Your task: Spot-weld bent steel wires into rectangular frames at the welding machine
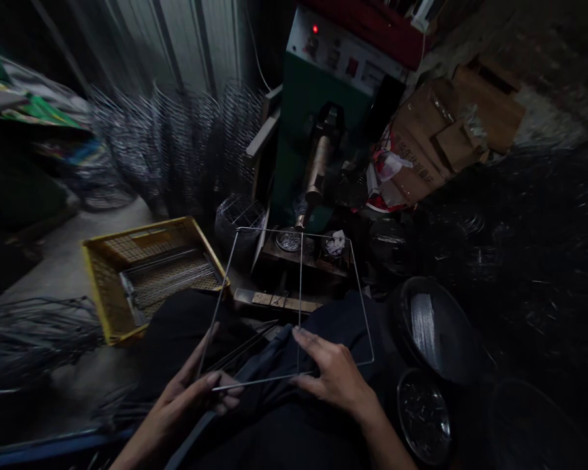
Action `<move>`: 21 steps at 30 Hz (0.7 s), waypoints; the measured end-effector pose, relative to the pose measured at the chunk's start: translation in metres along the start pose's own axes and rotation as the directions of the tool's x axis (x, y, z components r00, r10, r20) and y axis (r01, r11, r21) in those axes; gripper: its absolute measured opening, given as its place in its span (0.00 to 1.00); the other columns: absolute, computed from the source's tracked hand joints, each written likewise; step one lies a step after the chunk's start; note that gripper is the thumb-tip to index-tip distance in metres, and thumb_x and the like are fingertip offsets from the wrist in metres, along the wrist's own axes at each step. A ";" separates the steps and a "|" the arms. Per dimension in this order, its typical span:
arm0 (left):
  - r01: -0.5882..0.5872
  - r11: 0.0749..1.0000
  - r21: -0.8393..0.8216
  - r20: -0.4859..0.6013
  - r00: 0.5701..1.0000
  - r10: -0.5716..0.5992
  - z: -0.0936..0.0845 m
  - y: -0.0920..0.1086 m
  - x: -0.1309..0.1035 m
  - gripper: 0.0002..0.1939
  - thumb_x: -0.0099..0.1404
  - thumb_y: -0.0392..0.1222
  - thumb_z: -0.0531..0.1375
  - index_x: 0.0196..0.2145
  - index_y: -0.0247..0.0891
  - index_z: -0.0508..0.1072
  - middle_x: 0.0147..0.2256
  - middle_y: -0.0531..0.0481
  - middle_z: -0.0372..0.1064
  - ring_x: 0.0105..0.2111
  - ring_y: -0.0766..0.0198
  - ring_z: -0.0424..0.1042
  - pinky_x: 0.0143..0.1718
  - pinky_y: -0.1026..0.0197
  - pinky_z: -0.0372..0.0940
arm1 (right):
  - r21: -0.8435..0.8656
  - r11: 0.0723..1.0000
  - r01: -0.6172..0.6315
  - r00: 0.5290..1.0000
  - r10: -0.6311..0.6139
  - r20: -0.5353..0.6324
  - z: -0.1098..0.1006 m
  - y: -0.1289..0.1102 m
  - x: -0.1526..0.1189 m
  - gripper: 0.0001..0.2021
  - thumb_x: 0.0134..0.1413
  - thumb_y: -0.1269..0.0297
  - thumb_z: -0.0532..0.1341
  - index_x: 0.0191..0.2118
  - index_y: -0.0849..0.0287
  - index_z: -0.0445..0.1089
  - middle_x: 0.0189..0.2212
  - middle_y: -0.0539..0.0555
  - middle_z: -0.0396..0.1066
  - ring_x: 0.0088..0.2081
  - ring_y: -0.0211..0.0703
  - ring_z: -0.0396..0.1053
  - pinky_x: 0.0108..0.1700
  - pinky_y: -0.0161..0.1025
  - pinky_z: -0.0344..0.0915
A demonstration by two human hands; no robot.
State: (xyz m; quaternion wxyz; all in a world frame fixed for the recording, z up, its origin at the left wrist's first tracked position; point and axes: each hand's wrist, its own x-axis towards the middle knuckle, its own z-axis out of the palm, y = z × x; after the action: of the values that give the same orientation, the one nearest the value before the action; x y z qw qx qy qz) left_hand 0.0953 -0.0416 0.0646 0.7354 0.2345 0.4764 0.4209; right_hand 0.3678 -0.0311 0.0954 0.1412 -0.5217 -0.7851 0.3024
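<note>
A thin rectangular wire frame (300, 287) with one middle crosswire is held between my two hands over my lap. My left hand (196, 385) grips its near left corner, with the fingers around the wire. My right hand (330, 369) pinches the near side where the crosswire meets it. The frame's far side lies at the copper-coloured electrode tip (300, 220) of a green machine (298, 98); I cannot tell whether they touch. Loose thin rods (240, 346) lie across my lap under the frame.
A yellow crate (95, 294) holding wire rods stands at the left. Right of my lap are a black tub (451, 326) with a bundle of short wires (425, 326) and a bowl (424, 418) of small metal pieces. Stacked wire baskets (186, 143) line the back wall. Cardboard boxes (421, 143) lean behind.
</note>
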 end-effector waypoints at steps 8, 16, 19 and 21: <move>0.016 0.999 0.033 -0.054 0.998 -0.014 0.013 0.009 -0.008 0.60 0.52 0.51 0.71 0.72 0.48 0.40 0.25 0.51 0.74 0.24 0.57 0.72 0.26 0.62 0.67 | -0.037 0.999 0.015 1.000 -0.015 0.006 -0.004 0.000 -0.002 0.41 0.52 0.58 0.71 0.69 0.51 0.56 0.65 0.53 0.59 0.64 0.47 0.62 0.63 0.43 0.63; 0.019 0.998 0.058 -0.015 1.000 -0.019 0.015 0.015 -0.012 0.62 0.53 0.51 0.71 0.72 0.44 0.36 0.26 0.49 0.75 0.26 0.55 0.73 0.28 0.60 0.68 | -0.006 0.999 0.050 0.999 -0.050 -0.015 -0.003 0.001 -0.005 0.42 0.49 0.64 0.72 0.69 0.55 0.56 0.65 0.56 0.59 0.64 0.46 0.61 0.64 0.41 0.62; 0.007 0.998 0.058 0.010 1.000 -0.008 0.010 0.009 -0.009 0.62 0.54 0.53 0.70 0.72 0.43 0.33 0.27 0.48 0.75 0.26 0.54 0.73 0.27 0.60 0.67 | 0.013 0.998 0.059 0.998 -0.059 -0.026 -0.002 0.003 -0.006 0.42 0.49 0.64 0.72 0.69 0.52 0.56 0.65 0.54 0.59 0.64 0.47 0.61 0.64 0.42 0.62; -0.023 0.998 0.059 0.001 1.000 0.023 0.007 0.003 -0.006 0.58 0.56 0.53 0.68 0.72 0.46 0.36 0.27 0.48 0.75 0.26 0.54 0.73 0.27 0.60 0.67 | 0.026 0.998 0.058 0.998 -0.057 -0.026 -0.003 0.004 -0.005 0.43 0.49 0.65 0.72 0.69 0.51 0.55 0.65 0.54 0.59 0.64 0.47 0.61 0.64 0.43 0.62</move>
State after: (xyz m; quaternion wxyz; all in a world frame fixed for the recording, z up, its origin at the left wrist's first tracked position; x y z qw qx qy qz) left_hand 0.0989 -0.0449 0.0730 0.7232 0.2616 0.4859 0.4151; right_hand 0.3741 -0.0343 0.0957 0.1665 -0.5007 -0.7939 0.3022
